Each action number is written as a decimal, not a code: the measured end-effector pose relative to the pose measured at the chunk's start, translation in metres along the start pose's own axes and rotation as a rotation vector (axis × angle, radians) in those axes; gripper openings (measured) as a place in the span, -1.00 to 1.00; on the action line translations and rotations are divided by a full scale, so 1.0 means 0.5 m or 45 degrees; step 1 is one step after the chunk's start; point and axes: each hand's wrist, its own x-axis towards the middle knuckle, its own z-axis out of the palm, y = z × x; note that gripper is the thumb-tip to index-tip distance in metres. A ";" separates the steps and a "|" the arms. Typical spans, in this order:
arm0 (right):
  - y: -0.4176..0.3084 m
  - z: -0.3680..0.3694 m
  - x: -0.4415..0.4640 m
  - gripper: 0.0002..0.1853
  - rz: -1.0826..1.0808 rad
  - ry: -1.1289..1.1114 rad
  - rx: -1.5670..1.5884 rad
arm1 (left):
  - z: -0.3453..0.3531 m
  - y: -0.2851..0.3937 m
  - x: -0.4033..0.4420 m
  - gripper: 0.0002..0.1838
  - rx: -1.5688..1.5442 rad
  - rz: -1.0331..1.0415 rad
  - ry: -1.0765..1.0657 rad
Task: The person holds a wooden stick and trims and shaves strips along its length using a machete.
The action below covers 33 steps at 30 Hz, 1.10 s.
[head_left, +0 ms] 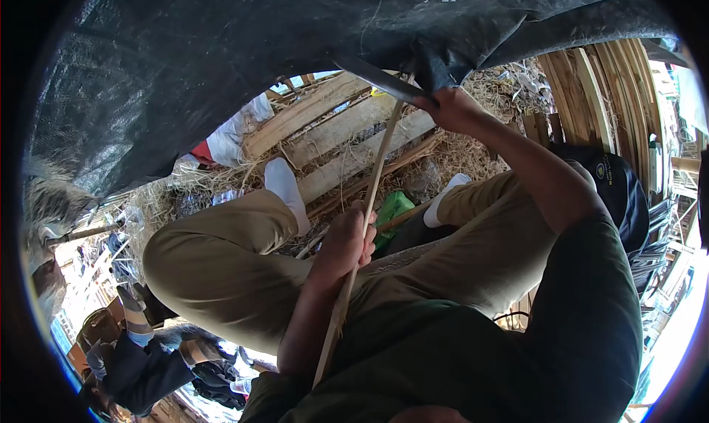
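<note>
My left hand (344, 240) is closed around a long thin strip of wood or bamboo (378, 164). The strip slants up from my chest, and its lower end lies along my forearm. In my right hand (458, 111) is a large knife (380, 79), gripped by its handle, with the long blade pointing left. The blade crosses the upper end of the strip; whether it touches cannot be made out. Both hands are above my lap, between my bent legs. Beneath the left hand lies something green (394, 210), perhaps a plastic bag.
A dark tarp (221, 46) hangs across the top, close to the blade. Wooden planks (332, 131) and straw (436, 175) cover the ground. Stacked slats (602, 90) stand at right, near a black cap or bag (628, 194). Another person (136, 371) is at lower left.
</note>
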 end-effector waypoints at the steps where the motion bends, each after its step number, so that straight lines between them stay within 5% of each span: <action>1: -0.014 0.010 -0.018 -0.26 -0.047 0.055 0.044 | 0.003 0.007 -0.006 -0.70 0.012 -0.010 0.006; 4: -0.079 0.057 -0.082 -0.27 -0.381 0.230 0.023 | -0.006 0.009 -0.010 -0.71 -0.071 0.007 -0.036; 6: -0.079 0.017 -0.062 -0.17 -0.245 -0.091 0.063 | 0.000 0.009 -0.013 -0.71 -0.041 0.025 -0.025; 9: -0.025 -0.017 -0.014 -0.18 0.076 -0.034 0.045 | 0.007 0.005 -0.014 -0.69 0.008 0.046 -0.017; 24: -0.054 -0.020 -0.053 -0.25 0.117 -0.101 0.212 | 0.003 0.007 -0.034 -0.64 -0.039 -0.006 -0.017; 26: -0.088 0.043 -0.082 -0.22 -0.148 -0.100 0.050 | -0.005 -0.009 -0.033 -0.62 -0.074 -0.042 -0.005; 29: -0.075 0.047 -0.076 -0.20 -0.157 -0.257 0.200 | -0.013 -0.030 -0.020 -0.65 -0.068 -0.057 -0.029; 33: -0.029 -0.006 -0.037 -0.23 0.237 -0.265 0.213 | 0.000 -0.026 -0.013 -0.63 0.042 -0.023 -0.078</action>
